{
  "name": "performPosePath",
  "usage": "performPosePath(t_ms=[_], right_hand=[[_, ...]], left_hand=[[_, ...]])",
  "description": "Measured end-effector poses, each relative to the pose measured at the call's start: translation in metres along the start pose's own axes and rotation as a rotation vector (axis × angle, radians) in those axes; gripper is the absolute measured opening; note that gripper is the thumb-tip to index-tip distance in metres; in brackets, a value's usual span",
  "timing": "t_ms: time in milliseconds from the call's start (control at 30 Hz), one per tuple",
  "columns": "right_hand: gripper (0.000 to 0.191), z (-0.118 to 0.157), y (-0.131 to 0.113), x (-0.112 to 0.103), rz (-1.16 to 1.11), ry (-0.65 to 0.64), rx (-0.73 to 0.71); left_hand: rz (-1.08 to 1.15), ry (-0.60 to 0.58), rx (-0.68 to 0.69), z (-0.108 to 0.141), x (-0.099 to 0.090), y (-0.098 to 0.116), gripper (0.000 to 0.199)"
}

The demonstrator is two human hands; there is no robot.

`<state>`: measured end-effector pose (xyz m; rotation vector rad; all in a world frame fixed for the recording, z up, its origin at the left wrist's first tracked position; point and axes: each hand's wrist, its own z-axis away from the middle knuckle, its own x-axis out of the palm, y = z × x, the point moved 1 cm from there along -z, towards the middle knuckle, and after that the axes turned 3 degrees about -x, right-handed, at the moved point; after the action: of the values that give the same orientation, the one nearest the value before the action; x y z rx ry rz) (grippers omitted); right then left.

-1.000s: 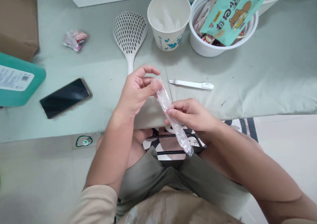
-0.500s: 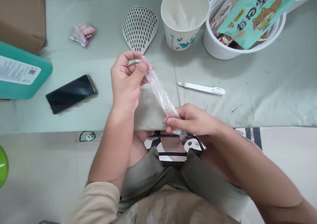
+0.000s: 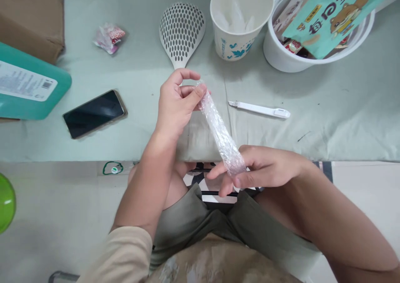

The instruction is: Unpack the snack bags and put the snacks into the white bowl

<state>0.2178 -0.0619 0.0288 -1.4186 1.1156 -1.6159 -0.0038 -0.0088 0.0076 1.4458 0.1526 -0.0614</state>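
Note:
A long, crinkled strip of clear plastic film (image 3: 220, 133) stretches slantwise between my two hands over the table's front edge. At its upper end, my left hand (image 3: 176, 101) pinches it between thumb and fingers, with the index finger raised. My right hand (image 3: 270, 166) holds the lower end, the thumb in front and the fingers spread behind it. Just beyond my left hand lies a pale slotted skimmer (image 3: 182, 31), its handle partly hidden by that hand. To the right of the film is a white craft knife (image 3: 259, 109) on the cloth.
A paper cup (image 3: 234, 47) holds clear plastic pieces. Beside it stands a white tub (image 3: 287, 60) of snack packets. On the left are a phone (image 3: 94, 113), a crumpled wrapper (image 3: 108, 38), a green container (image 3: 59, 89) and a cardboard box (image 3: 31, 20). A green cloth (image 3: 343, 120) covers the table.
Both hands have shifted right and slightly nearer with the film. The right hand's fingers have spread out from a tighter pinch, and the film looks flatter and wider. The view has shifted slightly.

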Motion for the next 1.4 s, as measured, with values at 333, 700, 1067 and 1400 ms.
performPosePath(t_ms=[333,700,1067,1400], right_hand=[[0.053,0.009,-0.005,-0.014,-0.174,0.259,0.07],[0.073,0.004,-0.014,-0.015,-0.163,0.32,-0.033],[0.062,0.011,-0.009,-0.026,-0.145,0.701,-0.094],[0.052,0.016,-0.004,-0.035,-0.078,0.886,-0.121]], left_hand=[[-0.012,0.066,0.487,0.003,0.003,0.0,0.056],[-0.302,-0.516,0.35,0.024,0.018,0.016,0.037],[-0.317,-0.45,0.216,0.025,0.017,0.024,0.052],[-0.297,-0.302,0.187,0.02,0.009,0.019,0.05]])
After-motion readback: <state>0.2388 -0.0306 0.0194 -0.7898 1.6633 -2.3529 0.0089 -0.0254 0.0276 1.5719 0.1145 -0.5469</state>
